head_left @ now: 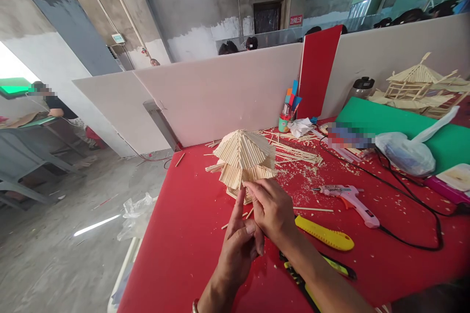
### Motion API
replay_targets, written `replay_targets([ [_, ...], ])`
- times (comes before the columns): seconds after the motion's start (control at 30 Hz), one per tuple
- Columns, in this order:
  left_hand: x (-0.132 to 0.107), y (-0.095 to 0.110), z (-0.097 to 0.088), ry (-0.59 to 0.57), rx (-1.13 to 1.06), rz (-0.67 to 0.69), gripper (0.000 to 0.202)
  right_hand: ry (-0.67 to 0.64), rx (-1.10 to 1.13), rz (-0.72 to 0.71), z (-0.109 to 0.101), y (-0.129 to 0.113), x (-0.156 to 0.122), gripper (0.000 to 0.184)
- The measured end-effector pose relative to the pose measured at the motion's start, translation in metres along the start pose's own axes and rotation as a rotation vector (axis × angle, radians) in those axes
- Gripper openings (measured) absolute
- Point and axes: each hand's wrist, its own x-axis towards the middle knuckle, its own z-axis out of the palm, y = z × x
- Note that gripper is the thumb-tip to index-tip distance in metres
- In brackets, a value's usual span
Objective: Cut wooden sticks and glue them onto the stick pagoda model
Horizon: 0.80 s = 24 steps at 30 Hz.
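Note:
A small pavilion model [240,159] built from thin wooden sticks stands on the red table, with two tiers of sloping stick roof. My right hand [271,208] pinches with thumb and forefinger at the lower roof's front corner; whatever is between the fingertips is too small to make out. Below it, my left hand [240,249] stretches its index finger up to the same corner, its other fingers bent and the thumb close to my right hand. The model's lower front is partly hidden behind my hands.
On the red table [176,254], a pink glue gun [350,200] with a black cord and a yellow-handled tool [325,233] lie to the right. Loose sticks [297,151] and shavings spread behind. A bigger stick building [422,83] stands far right beside a green board [396,122].

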Motion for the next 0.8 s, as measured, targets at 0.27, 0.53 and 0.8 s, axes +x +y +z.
replay_targets([
  [0.27, 0.0009, 0.0003, -0.0004, -0.007, -0.001, 0.004, 0.084, -0.042, -0.037, 0.03, -0.0014, -0.0028, 0.0023, 0.028],
  [0.53, 0.0009, -0.001, -0.0023, -0.01, -0.006, 0.015, 0.084, -0.024, -0.032, 0.006, -0.0015, -0.0024, 0.0032, 0.025],
  [0.8, 0.0006, -0.0009, -0.0023, -0.009, -0.004, 0.003, 0.082, -0.006, -0.066, 0.003, -0.0005, -0.0035, 0.0039, 0.023],
])
